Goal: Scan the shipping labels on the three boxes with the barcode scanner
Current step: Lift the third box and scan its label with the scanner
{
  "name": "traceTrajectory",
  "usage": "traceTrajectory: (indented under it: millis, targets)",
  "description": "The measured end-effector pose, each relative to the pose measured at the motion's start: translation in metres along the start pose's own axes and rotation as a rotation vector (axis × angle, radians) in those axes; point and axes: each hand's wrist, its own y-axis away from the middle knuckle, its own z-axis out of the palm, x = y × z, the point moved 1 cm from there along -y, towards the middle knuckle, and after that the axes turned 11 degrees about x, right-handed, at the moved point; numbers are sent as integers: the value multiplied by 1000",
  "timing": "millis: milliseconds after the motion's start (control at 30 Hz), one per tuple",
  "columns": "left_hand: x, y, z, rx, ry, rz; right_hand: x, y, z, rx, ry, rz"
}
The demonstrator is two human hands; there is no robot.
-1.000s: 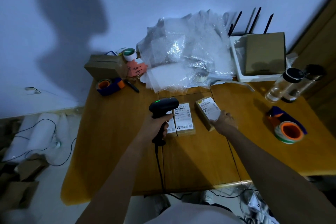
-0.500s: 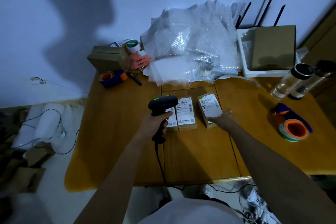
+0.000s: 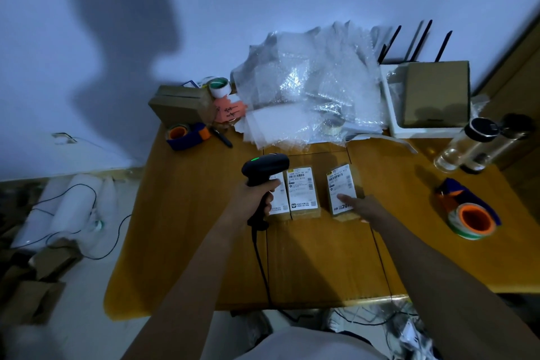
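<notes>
Three small cardboard boxes with white shipping labels lie side by side on the wooden table (image 3: 181,237). My left hand (image 3: 257,199) grips the handle of a black corded barcode scanner (image 3: 264,168), whose green light is lit; its head hangs over the left box (image 3: 277,199) and hides part of that label. The middle box (image 3: 302,191) is fully visible beside it. My right hand (image 3: 361,207) rests with spread fingers on the near end of the right box (image 3: 342,188), which stands a small gap away from the other two.
A heap of bubble wrap (image 3: 309,88) fills the back of the table. A tape dispenser (image 3: 467,216) lies at the right, two bottles (image 3: 467,143) behind it. Another tape dispenser (image 3: 184,134), a marker and a brown carton (image 3: 181,105) sit at the back left. A white tray (image 3: 391,114) holds a cardboard box.
My right hand has slid the right box from a slanted position to lie straight, parallel with the other two. The scanner stays over the left box. The camera tilted slightly.
</notes>
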Motion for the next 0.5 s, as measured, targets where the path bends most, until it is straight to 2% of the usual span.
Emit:
traceTrajectory:
  millis: [233, 500]
  targets:
    - [26, 3, 3, -42, 7, 63, -41, 33, -12, 50, -158, -108]
    - [56, 9, 2, -70, -16, 169, -97, 72, -10, -20, -297, -406]
